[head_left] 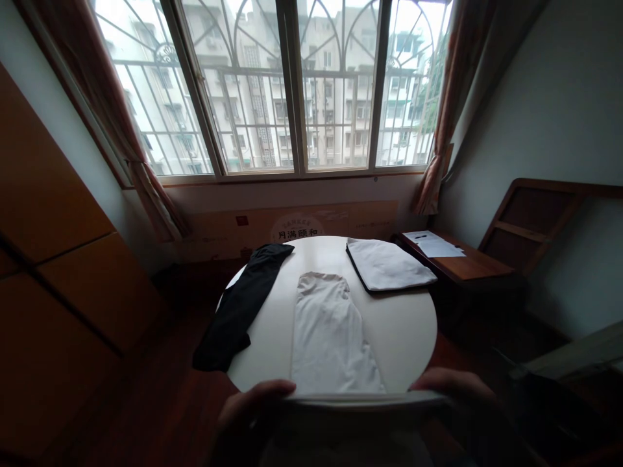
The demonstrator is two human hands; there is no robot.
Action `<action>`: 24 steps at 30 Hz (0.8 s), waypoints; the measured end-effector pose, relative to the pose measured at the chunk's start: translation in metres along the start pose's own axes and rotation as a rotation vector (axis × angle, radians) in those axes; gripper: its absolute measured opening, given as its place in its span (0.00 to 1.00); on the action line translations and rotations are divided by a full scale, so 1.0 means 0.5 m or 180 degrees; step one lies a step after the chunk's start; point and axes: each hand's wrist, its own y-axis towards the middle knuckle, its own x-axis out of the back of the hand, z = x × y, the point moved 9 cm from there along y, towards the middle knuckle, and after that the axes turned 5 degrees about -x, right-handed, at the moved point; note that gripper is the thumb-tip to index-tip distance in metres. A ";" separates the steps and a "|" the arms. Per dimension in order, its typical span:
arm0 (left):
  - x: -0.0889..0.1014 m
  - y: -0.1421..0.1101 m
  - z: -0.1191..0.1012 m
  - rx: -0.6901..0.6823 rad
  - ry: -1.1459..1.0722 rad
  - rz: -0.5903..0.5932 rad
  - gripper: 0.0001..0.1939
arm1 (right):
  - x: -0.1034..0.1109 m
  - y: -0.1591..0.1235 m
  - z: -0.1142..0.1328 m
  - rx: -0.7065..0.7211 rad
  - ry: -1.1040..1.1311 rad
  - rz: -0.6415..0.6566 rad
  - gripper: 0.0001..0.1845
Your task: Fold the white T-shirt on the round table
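Observation:
A white garment (328,334) lies flat down the middle of a round white table (413,331), its near end hanging over the front edge. My left hand (253,408) is closed on the garment's near left corner at the table rim. My right hand (455,389) grips the near right end of the same cloth at the rim. A black garment (243,301) lies along the table's left side and droops over the edge. A folded white cloth on a dark one (389,264) rests at the far right of the table.
A low wooden side table (467,266) with papers (435,245) stands right of the round table. A wooden frame (540,220) leans on the right wall. Brown cabinet panels (58,259) fill the left. A barred window (292,84) and cardboard (292,227) are behind.

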 end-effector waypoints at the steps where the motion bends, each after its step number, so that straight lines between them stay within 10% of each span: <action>1: -0.017 0.031 0.017 0.0162 -0.0183 0.0040 0.18 | 0.000 0.034 0.013 0.0039 0.0028 -0.0084 0.23; 12: -0.189 0.382 0.325 0.1103 -0.0947 0.0386 0.26 | -0.081 0.487 -0.033 -0.0114 -0.0004 0.0286 0.16; 19: -0.248 0.473 0.473 0.1343 -0.0326 0.0377 0.18 | -0.111 0.650 -0.135 -0.0656 -0.1118 0.0197 0.15; 24: -0.223 0.485 0.484 0.1121 0.0312 0.0084 0.11 | -0.095 0.689 -0.119 -0.0475 -0.1948 -0.0126 0.14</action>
